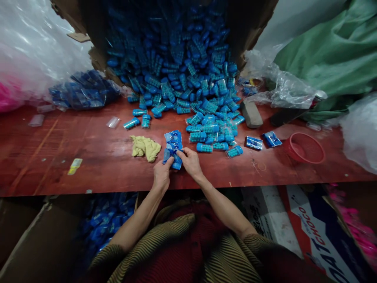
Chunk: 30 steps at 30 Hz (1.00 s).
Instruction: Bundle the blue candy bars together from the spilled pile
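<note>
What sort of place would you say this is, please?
Probably a packing workshop: blue-capped tubes spill from a large box onto a red worktable, and the left hand and right hand hold blue packets.

A single view looks from the wearer's head, forward and down over the near edge of the bench (100, 173), which spans the frame; the left hand (161, 174) and right hand (192, 163) show near mid-frame, fairly close.

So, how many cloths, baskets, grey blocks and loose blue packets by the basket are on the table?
Yellow cloth: 1
Red basket: 1
Grey block: 1
Loose blue packets by the basket: 2
Total: 5
Not counted: overlapping held packets in the left hand and right hand.
</note>
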Motion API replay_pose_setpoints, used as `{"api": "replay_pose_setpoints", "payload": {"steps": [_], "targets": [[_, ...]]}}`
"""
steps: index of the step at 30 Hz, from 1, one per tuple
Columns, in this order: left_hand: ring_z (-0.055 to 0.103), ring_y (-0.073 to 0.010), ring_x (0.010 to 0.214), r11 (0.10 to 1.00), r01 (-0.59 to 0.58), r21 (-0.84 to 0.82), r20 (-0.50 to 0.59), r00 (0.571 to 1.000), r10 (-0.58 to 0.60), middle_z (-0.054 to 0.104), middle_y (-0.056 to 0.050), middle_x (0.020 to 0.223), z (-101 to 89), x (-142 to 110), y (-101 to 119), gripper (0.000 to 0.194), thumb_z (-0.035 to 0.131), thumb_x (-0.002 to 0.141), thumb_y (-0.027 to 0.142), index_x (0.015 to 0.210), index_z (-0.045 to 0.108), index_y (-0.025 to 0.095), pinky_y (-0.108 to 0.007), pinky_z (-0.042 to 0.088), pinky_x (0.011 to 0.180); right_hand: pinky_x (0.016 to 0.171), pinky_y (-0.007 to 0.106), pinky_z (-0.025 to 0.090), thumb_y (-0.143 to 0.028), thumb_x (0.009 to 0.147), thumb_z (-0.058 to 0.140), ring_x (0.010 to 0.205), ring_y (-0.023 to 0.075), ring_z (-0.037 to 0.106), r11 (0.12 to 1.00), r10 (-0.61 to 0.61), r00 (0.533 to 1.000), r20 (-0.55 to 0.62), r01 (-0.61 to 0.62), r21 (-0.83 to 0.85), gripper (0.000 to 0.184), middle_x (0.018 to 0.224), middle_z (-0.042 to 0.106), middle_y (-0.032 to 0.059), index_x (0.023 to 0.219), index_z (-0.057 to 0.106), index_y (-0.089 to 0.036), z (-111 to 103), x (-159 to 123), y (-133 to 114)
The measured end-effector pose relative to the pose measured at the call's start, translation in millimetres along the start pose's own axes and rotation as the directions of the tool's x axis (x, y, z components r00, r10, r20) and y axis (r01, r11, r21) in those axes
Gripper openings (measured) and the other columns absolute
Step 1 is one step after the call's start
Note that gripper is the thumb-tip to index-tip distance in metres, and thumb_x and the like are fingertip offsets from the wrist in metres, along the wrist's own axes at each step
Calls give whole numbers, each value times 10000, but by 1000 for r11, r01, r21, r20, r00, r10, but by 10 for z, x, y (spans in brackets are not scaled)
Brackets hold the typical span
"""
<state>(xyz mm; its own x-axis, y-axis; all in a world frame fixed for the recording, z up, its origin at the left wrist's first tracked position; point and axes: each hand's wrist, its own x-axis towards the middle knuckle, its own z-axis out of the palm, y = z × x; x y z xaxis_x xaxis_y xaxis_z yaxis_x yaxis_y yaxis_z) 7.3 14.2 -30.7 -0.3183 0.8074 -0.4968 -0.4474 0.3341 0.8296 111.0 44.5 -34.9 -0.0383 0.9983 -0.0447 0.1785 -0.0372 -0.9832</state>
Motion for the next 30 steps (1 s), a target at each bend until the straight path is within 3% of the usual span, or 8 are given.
{"api": "replay_pose_setpoints", "payload": {"steps": [5,9,13,16,19,24,27,30], "targets": [[563,-112,473,994,112,5,78,991,-112,623,-9,570,-184,-38,59,366,816,446,313,679,622,110,-229,485,421,599,225,404,-385,883,433,631,136,557,943,14,999,-30,-23,-331,315,663,626,-3,767,643,-182,53,124,-15],[559,-112,454,989,142,50,95,985,-146,625,-10,555,-297,-103,156,363,816,460,301,687,606,110,-219,463,417,691,272,444,-324,904,441,789,195,633,685,57,991,125,52,-726,244,850,689,38,1023,637,-241,9,160,-130],[522,-90,418,996,88,-23,103,991,-85,621,7,562,-167,-104,159,382,808,482,315,737,595,125,-197,404,390,704,315,484,-321,915,419,893,236,623,555,7,984,176,143,-820,437,1083,617,110,1341,433,-224,-81,81,-228],[490,-74,396,996,69,-61,75,995,-64,597,28,536,-23,-59,88,387,806,472,320,727,580,136,-186,365,378,765,308,485,-321,937,366,1003,230,581,641,-157,987,9,109,-760,385,1154,564,114,1276,521,-224,-156,-7,-215],[472,-64,401,994,79,-78,82,994,-73,582,31,528,63,-17,18,349,791,484,311,701,580,137,-183,348,386,834,283,464,-337,933,381,966,188,584,845,-188,977,-103,107,-523,342,1064,609,84,1120,637,-208,-213,-64,-133],[462,-56,419,996,52,-71,99,994,-45,599,18,567,126,-4,-17,290,761,523,290,711,606,132,-187,335,401,692,249,478,-365,829,532,708,138,577,995,52,990,133,-40,-93,260,748,641,-1,887,666,-150,-205,-30,32],[469,-59,415,998,33,-54,71,997,-29,596,25,566,142,27,22,300,761,517,290,714,596,133,-188,343,403,729,262,486,-300,836,511,805,155,598,989,49,997,63,-39,-144,287,896,660,40,1038,625,-130,-187,34,56],[524,-79,452,998,21,-61,53,998,-18,614,22,611,126,62,96,317,753,530,297,747,584,140,-195,387,420,791,309,489,-256,871,462,988,216,586,864,-38,999,1,33,-502,408,1144,593,132,1255,511,-127,-194,54,-4]]}}
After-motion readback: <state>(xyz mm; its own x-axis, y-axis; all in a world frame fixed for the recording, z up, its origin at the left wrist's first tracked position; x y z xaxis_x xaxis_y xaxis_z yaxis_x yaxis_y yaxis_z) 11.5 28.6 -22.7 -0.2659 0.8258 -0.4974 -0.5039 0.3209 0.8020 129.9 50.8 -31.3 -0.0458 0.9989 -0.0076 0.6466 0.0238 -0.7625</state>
